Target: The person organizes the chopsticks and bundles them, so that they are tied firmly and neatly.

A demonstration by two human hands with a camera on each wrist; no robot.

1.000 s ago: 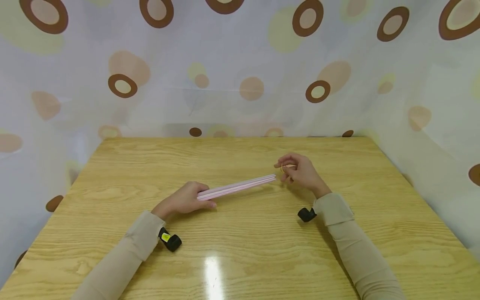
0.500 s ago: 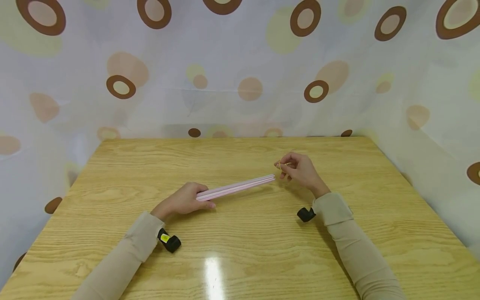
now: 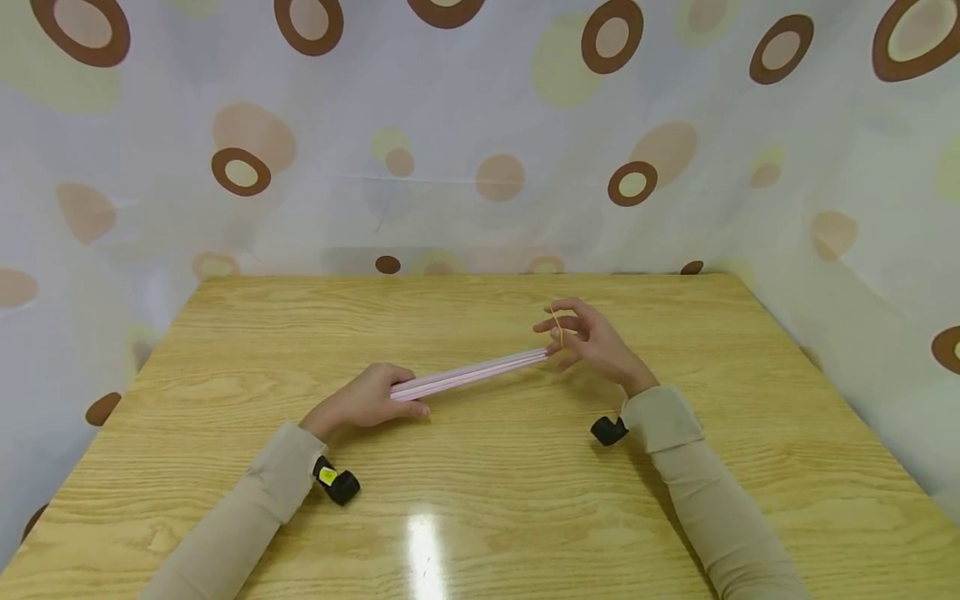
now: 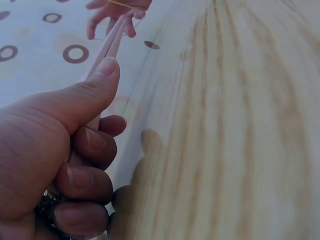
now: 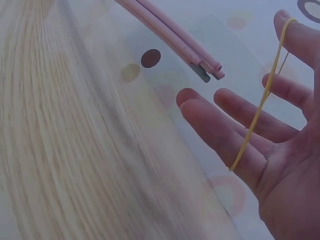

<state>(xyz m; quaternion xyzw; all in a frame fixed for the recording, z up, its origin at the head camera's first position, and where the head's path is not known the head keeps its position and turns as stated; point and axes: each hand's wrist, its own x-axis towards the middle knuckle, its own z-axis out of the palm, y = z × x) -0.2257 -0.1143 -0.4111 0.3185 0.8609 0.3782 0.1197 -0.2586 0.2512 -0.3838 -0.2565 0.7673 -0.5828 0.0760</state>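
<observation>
A bundle of thin pink straws [image 3: 472, 374] slants above the wooden table [image 3: 480, 500]. My left hand [image 3: 371, 400] grips its near end, thumb [image 4: 95, 85] pressed along the straws [image 4: 112, 42] and fingers curled beneath. My right hand [image 3: 581, 337] sits at the far end with fingers spread. A yellow rubber band [image 5: 260, 102] is stretched from its thumb across the fingers; it also shows as a thin band [image 3: 558, 329] in the head view. The straw tips [image 5: 207, 67] hang just in front of the open fingers, outside the band.
A dotted curtain [image 3: 480, 142] surrounds the table on the back and both sides. A black wrist camera [image 3: 337, 482] sits under the left sleeve and another camera [image 3: 609, 430] under the right. A light glare lies on the near tabletop.
The right hand has uncurled from a pinch, spreading its fingers with the rubber band stretched across them, and shifted slightly left to the straw tips. The left hand and straws stayed put.
</observation>
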